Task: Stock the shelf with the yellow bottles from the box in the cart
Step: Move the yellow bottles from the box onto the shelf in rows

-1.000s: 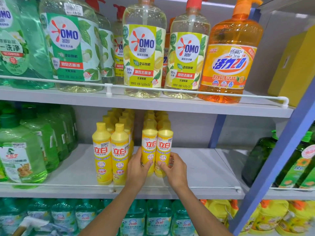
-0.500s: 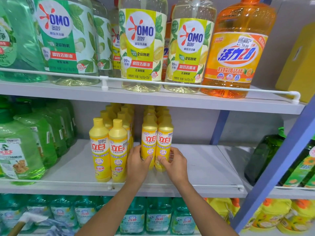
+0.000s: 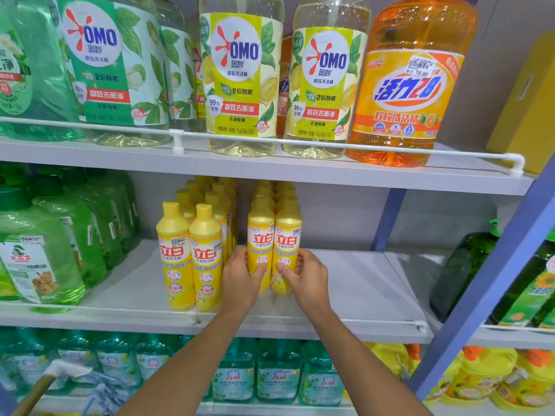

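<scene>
Light: bright, even, from above and in front; colours saturated. Soft shadow under the upper shelf (image 3: 270, 172), deepening behind the yellow bottles (image 3: 207, 256). Small glare specks on the clear bottles (image 3: 330, 13), top centre. Wide-angle distortion: shelf edges bow, blue upright (image 3: 495, 280) at right leans. Lower left corner soft, smeared.

The yellow bottles (image 3: 260, 253) I grip bear red lettering, the shelf (image 3: 360, 283) is white, the green jugs (image 3: 60, 235) to my left are see-through, the lime labels (image 3: 240, 76) above are patterned with leaves and red splashes, beside them an orange jug (image 3: 411, 85), with a blue post (image 3: 492, 283) and teal bottles (image 3: 279, 373) below.
</scene>
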`<state>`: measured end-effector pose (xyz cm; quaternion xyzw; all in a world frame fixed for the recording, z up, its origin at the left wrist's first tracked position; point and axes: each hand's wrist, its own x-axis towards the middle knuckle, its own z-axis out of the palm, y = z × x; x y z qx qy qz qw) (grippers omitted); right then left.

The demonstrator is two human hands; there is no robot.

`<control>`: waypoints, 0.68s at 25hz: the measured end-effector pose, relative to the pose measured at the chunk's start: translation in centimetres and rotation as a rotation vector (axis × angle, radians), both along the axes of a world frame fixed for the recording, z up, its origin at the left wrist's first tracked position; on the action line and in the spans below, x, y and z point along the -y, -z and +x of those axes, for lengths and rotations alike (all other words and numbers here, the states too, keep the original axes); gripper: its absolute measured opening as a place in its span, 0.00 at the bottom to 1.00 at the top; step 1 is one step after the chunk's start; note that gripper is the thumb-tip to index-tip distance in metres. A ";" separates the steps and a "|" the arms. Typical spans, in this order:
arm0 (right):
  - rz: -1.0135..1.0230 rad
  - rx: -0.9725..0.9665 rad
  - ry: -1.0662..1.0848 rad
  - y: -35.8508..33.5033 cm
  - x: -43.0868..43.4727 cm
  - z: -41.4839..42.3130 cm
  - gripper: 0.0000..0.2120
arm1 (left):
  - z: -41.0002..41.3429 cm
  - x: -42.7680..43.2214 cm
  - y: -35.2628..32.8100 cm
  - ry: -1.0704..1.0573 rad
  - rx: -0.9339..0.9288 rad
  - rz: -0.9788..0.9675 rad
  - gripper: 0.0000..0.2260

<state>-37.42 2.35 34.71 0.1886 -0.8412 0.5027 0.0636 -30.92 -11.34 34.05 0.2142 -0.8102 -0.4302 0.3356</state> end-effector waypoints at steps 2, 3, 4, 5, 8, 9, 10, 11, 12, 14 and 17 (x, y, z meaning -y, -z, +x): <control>0.031 -0.002 0.004 -0.6 -0.2 0.0 0.24 | 0.0 0.0 -0.7 0.006 0.045 0.009 0.18; 0.048 -0.011 -0.001 -0.9 -0.3 0.0 0.23 | 0.2 0.0 -1.1 0.021 0.079 0.018 0.19; 0.075 -0.021 -0.006 -1.2 -0.4 -0.1 0.23 | 0.5 -0.1 -1.7 0.037 0.126 0.016 0.20; 0.106 -0.029 -0.016 -1.4 -0.6 -0.1 0.23 | 0.8 -0.1 -2.2 0.058 0.168 0.006 0.21; 0.209 -0.034 -0.007 -2.4 -1.7 1.1 0.30 | 3.1 -0.6 -2.9 0.129 0.270 -0.048 0.21; 0.247 -0.035 0.000 -2.7 -2.2 1.9 0.31 | 4.1 -0.7 -3.0 0.168 0.298 -0.084 0.20; 0.294 -0.036 0.000 -3.1 -2.8 3.0 0.32 | 5.3 -0.8 -3.1 0.212 0.335 -0.132 0.20; 0.340 -0.052 -0.016 -3.5 -3.4 4.1 0.31 | 6.5 -0.9 -3.1 0.265 0.366 -0.197 0.21; 0.384 -0.074 -0.047 -3.9 -3.9 5.2 0.28 | 7.7 -0.9 -3.2 0.307 0.418 -0.284 0.23; 0.495 -0.144 -0.113 -4.4 -5.1 8.0 0.25 | 10.6 -1.0 -3.7 0.356 0.541 -0.512 0.28; 0.734 -0.220 -0.168 -4.2 -6.0 12.7 0.29 | 15.6 -0.8 -3.9 0.351 0.656 -0.787 0.35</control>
